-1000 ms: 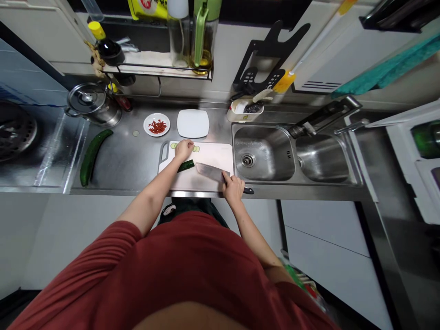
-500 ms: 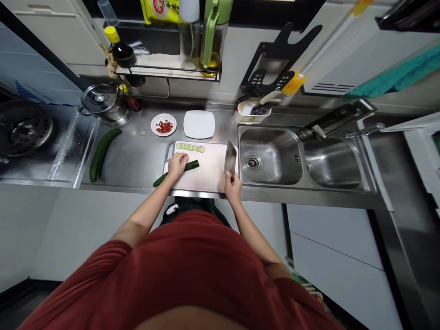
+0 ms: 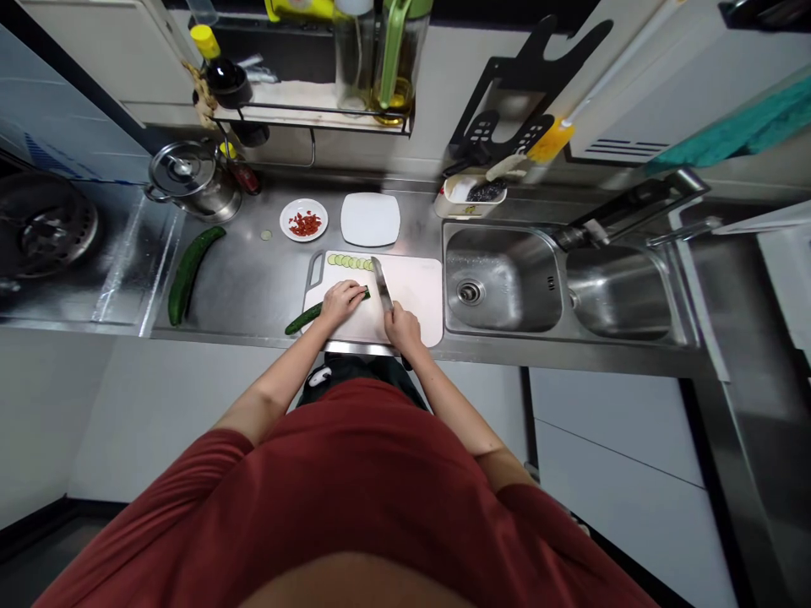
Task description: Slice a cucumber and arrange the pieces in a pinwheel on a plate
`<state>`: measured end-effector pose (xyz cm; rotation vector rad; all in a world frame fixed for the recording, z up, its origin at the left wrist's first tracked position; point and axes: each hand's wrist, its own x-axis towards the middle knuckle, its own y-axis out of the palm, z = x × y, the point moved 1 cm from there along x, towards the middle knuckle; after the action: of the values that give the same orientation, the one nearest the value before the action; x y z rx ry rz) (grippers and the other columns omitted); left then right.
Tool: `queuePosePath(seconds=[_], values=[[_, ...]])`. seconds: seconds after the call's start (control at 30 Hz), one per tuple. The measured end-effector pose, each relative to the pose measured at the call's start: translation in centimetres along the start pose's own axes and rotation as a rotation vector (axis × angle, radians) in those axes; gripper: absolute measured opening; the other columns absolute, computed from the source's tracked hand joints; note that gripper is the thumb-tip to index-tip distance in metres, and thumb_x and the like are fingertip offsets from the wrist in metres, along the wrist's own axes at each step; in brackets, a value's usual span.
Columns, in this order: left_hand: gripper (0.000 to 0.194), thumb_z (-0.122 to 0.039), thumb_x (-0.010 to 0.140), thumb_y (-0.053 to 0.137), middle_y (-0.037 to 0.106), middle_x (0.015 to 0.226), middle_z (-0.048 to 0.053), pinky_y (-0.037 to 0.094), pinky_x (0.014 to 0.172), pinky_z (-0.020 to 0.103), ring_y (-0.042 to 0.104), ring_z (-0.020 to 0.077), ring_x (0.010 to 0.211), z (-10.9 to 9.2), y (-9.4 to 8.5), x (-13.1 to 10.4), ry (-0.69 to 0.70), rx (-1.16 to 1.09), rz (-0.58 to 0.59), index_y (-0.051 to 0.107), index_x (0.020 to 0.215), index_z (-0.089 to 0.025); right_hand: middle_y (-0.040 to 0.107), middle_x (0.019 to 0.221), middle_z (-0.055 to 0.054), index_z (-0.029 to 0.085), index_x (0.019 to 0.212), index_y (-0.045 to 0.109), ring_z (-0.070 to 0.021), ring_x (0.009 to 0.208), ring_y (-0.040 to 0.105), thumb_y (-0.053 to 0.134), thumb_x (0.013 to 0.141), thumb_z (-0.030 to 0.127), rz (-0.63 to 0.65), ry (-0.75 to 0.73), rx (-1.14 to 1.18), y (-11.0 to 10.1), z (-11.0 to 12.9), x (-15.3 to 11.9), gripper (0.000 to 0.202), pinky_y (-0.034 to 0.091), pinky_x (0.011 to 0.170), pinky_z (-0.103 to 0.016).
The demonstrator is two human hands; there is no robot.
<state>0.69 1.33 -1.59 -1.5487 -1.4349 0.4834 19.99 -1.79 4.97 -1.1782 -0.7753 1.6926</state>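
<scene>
My left hand [image 3: 342, 302] is closed over a cucumber [image 3: 304, 318] lying slantwise on the white cutting board [image 3: 415, 283]. The cucumber's cut end pokes out just past my fingertips, and its other end reaches beyond the board's left edge. In my right hand [image 3: 402, 327] is a kitchen knife [image 3: 382, 285], its blade upright beside the cut end; I cannot tell whether they touch. A row of several thin cucumber slices [image 3: 350, 262] runs along the board's far edge, close to the blade's tip.
A plate of chopped red pieces [image 3: 304, 220] and a white square plate [image 3: 371, 219] stand behind the board. Left are a whole cucumber [image 3: 190, 272], a stray slice [image 3: 266, 235] and a lidded pot [image 3: 190, 181]. A double sink [image 3: 503, 287] adjoins the board's right side.
My right hand has brought the knife left from the board's right edge to the cucumber's cut end. My left hand has slid slightly right along the cucumber and now presses over it.
</scene>
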Motion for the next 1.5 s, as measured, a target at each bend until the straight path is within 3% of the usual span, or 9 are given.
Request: queuePosePath(seconds=[0.2,0.57,1.0,1.5], values=[[0.03,-0.036,0.095,0.046,0.067,0.105,0.006,0.048,0.082,0.029,0.061,0.0172,0.095,0.3,0.6,-0.2,-0.001,0.025,0.022,0.072,0.105,-0.026,0.068,0.098,-0.013,0.015,0.117,0.051,-0.0261,0.091,0.064,0.03,0.098,0.027,0.077,-0.012,-0.086,0.5,1.2,0.1,0.031,0.042,0.077,-0.032],[0.033,-0.038,0.096,0.043,0.066,0.107,0.007,0.046,0.085,0.03,0.059,0.0174,0.099,-0.4,-0.2,0.0,-0.077,-0.015,0.09,0.071,0.108,-0.027,0.067,0.102,-0.014,0.014,0.117,0.05,-0.0255,0.097,0.063,0.03,0.099,0.024,0.133,0.003,-0.112,0.4,2.1,-0.1,0.028,0.044,0.082,-0.032],[0.033,-0.038,0.096,0.042,0.066,0.108,0.005,0.045,0.085,0.031,0.059,0.0183,0.099,-0.5,0.0,0.1,-0.065,0.006,0.102,0.071,0.109,-0.027,0.067,0.1,-0.015,0.013,0.115,0.049,-0.0263,0.096,0.065,0.031,0.099,0.021,0.138,-0.004,-0.119,0.9,2.5,-0.3,0.026,0.045,0.081,-0.034],[0.03,-0.035,0.095,0.044,0.065,0.108,0.006,0.046,0.087,0.031,0.059,0.0183,0.1,-0.4,0.1,0.5,-0.075,-0.014,0.13,0.07,0.108,-0.027,0.067,0.102,-0.014,0.015,0.114,0.052,-0.0245,0.097,0.065,0.034,0.097,0.019,0.208,0.025,-0.139,1.1,1.2,-2.4,0.025,0.045,0.08,-0.032]])
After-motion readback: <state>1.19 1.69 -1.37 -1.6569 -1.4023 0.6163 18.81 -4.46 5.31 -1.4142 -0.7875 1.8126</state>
